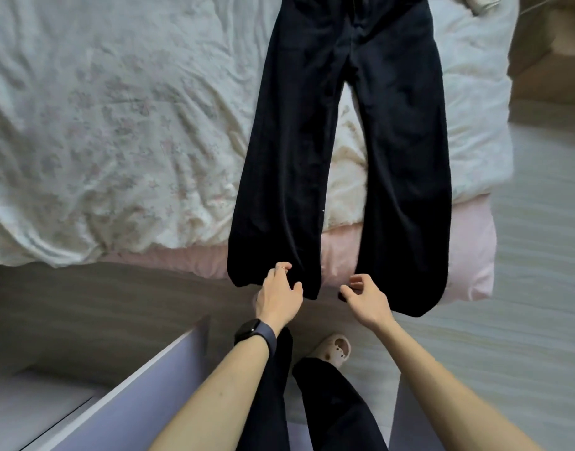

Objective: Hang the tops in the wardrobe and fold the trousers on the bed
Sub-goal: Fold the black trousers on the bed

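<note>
black trousers (312, 157) overhang the bed (116, 125); left hand (279, 292) pinches one hem, right hand (365, 297) curled, hold unclear; a lopsided tug could slide them floorward.

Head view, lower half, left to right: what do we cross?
lavender drawer front → watch → left hand → right hand → pink sheet corner → floor. Trousers left out: they span both hands.

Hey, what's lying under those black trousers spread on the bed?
The black trousers lie on a crumpled white floral duvet; their hems overhang the pink sheet at the bed's edge. Anything directly beneath the fabric is covered.
</note>
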Demonstrator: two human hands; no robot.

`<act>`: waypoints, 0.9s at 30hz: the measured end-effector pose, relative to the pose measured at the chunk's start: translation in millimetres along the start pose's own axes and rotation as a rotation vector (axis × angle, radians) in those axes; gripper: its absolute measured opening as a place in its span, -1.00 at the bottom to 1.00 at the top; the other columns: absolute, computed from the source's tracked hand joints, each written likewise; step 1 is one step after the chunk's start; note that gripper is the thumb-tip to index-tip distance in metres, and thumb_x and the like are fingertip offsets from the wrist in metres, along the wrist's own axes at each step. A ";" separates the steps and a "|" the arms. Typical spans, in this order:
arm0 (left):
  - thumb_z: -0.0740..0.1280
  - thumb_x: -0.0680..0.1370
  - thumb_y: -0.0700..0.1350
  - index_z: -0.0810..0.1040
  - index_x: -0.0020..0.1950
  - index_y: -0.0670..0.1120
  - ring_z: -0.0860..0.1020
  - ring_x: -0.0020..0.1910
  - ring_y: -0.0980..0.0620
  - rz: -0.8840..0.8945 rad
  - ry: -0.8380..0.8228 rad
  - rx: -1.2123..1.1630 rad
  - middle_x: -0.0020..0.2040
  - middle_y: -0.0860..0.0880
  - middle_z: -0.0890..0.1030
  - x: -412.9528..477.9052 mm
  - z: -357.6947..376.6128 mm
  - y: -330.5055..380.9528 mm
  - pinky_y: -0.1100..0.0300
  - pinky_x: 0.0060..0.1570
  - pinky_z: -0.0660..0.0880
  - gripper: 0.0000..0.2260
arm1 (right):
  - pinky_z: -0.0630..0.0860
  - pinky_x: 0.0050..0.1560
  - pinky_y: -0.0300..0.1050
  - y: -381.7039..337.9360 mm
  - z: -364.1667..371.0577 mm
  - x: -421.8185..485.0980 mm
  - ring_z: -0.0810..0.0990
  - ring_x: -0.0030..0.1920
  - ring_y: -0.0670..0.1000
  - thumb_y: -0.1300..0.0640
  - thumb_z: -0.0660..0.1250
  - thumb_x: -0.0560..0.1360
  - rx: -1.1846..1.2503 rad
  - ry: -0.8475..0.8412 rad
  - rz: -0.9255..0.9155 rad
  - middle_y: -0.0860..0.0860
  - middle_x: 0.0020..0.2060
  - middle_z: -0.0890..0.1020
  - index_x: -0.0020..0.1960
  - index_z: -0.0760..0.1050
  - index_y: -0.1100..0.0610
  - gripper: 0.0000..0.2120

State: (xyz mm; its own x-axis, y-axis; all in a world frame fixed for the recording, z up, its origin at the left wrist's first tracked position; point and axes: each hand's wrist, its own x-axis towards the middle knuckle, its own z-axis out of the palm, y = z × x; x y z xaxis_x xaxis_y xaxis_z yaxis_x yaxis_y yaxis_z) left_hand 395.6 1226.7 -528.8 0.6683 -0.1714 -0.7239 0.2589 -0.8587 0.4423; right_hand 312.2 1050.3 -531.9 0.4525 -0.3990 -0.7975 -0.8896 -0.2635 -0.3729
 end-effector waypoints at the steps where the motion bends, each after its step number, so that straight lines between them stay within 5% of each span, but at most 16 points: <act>1: 0.28 0.63 0.02 0.33 0.42 0.07 0.50 0.25 -0.08 0.037 -0.008 0.007 0.38 0.01 0.43 -0.2 0.7 17.6 -0.06 0.17 0.51 -0.64 | 0.42 0.17 -0.11 -4.4 -16.5 -0.6 0.55 0.18 0.02 -0.01 0.33 0.60 0.029 0.035 -0.003 0.02 0.26 0.60 0.36 0.44 0.10 -0.62; 8: 0.22 0.61 -0.06 0.34 0.46 0.04 0.46 0.32 -0.07 0.275 -0.008 0.103 0.43 0.03 0.41 18.3 -13.2 153.2 -0.02 0.25 0.45 -0.60 | 0.46 0.24 -0.05 -50.4 -160.4 19.2 0.60 0.13 0.00 0.00 0.37 0.56 0.182 0.318 -0.075 -0.03 0.10 0.65 0.27 0.51 0.05 -0.70; 13: 0.24 0.62 0.06 0.36 0.43 0.04 0.40 0.37 0.00 0.346 0.021 0.185 0.39 0.07 0.41 41.2 3.3 235.0 0.04 0.27 0.42 -0.62 | 0.51 0.25 0.02 -75.3 -247.5 63.7 0.60 0.14 0.00 -0.02 0.35 0.56 0.291 0.341 -0.114 -0.04 0.11 0.64 0.25 0.49 0.04 -0.70; 22: 0.24 0.60 0.23 0.43 0.33 0.00 0.44 0.23 -0.05 0.128 0.121 0.249 0.25 0.02 0.46 95.6 122.1 337.4 0.04 0.12 0.50 -0.58 | 0.47 -0.01 -0.12 -86.5 -337.7 199.6 0.55 0.11 0.00 -0.02 0.32 0.58 0.205 0.187 -0.163 -0.04 0.13 0.57 0.34 0.46 0.07 -0.64; 27: 0.35 0.48 0.32 0.50 0.27 -0.09 0.51 0.01 -0.17 -0.004 0.253 0.381 0.11 -0.09 0.52 129.1 161.2 363.7 -0.04 -0.04 0.47 -0.43 | 0.61 0.14 0.14 -101.0 -345.4 268.5 0.67 0.03 0.03 -0.18 0.37 0.50 0.198 0.079 -0.219 -0.05 0.12 0.61 0.28 0.48 0.04 -0.56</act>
State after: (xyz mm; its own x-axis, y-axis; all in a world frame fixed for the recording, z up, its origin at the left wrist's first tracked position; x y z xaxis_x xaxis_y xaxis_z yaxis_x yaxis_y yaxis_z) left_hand 463.7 814.4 -546.8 0.8292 -0.0846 -0.5525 0.0190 -0.9836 0.1791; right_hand 544.7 666.5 -544.6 0.6312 -0.4203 -0.6518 -0.7617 -0.1777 -0.6231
